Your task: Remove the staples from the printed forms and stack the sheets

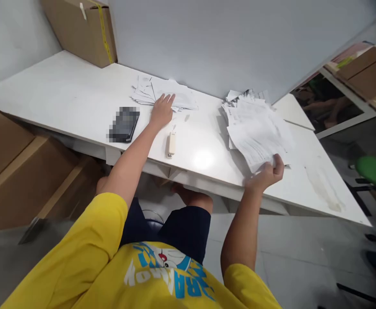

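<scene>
At the back of the white desk, my left hand (162, 110) rests on the near edge of a loose pile of papers (183, 94). Its fingers lie stretched out over the sheets. On the right, my right hand (267, 174) pinches the near edge of a printed paper sheet (255, 133). That sheet lies on top of a taller, untidy stack of papers (231, 109), its front edge lifted and curved. Between the two piles, closer to me, a cream stapler (171, 144) stands on the desk. The thumb of my right hand is partly hidden.
A dark flat object (125, 124), partly blurred out, lies left of the stapler. A cardboard box (81, 32) stands at the back left of the desk (59, 94). More cardboard boxes (29, 171) are below at left. A green seat (373, 171) is at far right.
</scene>
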`<state>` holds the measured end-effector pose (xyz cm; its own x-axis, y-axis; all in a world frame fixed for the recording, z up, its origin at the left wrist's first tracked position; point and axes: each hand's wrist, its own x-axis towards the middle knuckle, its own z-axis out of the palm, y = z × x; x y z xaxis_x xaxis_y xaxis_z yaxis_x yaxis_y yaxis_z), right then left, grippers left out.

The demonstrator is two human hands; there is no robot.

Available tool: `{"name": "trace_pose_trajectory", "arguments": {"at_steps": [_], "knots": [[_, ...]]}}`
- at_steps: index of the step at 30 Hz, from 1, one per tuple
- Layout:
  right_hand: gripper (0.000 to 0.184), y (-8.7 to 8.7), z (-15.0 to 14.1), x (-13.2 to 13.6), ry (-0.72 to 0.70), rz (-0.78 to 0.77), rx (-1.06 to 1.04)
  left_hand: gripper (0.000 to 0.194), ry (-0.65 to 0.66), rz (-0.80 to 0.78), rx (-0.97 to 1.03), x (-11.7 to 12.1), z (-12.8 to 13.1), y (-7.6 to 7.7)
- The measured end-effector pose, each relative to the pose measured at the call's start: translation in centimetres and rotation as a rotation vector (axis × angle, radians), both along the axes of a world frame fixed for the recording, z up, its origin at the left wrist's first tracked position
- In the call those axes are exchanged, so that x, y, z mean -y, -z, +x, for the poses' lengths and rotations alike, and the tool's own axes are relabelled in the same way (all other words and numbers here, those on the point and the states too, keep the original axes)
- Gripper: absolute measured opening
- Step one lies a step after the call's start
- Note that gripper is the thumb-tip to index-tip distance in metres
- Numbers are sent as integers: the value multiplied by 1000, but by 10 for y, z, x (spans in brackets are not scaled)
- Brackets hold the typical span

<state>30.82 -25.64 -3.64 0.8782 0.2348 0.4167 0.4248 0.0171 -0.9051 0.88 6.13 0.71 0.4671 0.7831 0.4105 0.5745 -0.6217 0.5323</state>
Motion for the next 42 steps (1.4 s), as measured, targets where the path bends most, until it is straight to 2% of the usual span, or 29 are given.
{"name": "trace_pose_trajectory", "arguments": {"at_steps": [4,6,10,15,18,21,24,26,29,32,34,36,39,42], "knots": [[57,3,0,-2,54,-163,-59,72,-255,-14,-17,-24,11,11],[60,1,1,-10,91,-295,-38,65,-305,-4,0,-32,11,18],[69,-8,3,-39,263,-458,14,37,-225,55,37,-35,9,22],[69,-6,4,-64,296,-511,-7,41,-136,62,9,-24,8,12],[66,-3,2,-58,340,-476,-7,39,-72,101,-7,-19,7,10],[66,-9,-8,-45,396,-441,32,47,-67,102,-43,-18,6,10],[61,-21,-26,-37,487,-379,225,39,-29,148,-122,-18,6,9],[56,-29,-38,-39,489,-328,343,39,-1,183,-149,-17,6,6],[49,-35,-52,-51,307,-289,458,36,115,210,-142,-14,6,1],[40,-36,-62,-77,-79,-305,610,34,265,230,-100,-11,6,-2],[37,-33,-68,-103,-350,-319,684,31,282,233,-67,-10,6,-3],[38,-29,-75,-135,-540,-337,713,25,289,235,-42,-9,6,-3],[46,-22,-83,-180,-665,-392,736,16,327,230,-10,-8,6,-4],[38,-17,-84,-203,-724,-460,762,13,382,204,13,-5,6,-5]]}}
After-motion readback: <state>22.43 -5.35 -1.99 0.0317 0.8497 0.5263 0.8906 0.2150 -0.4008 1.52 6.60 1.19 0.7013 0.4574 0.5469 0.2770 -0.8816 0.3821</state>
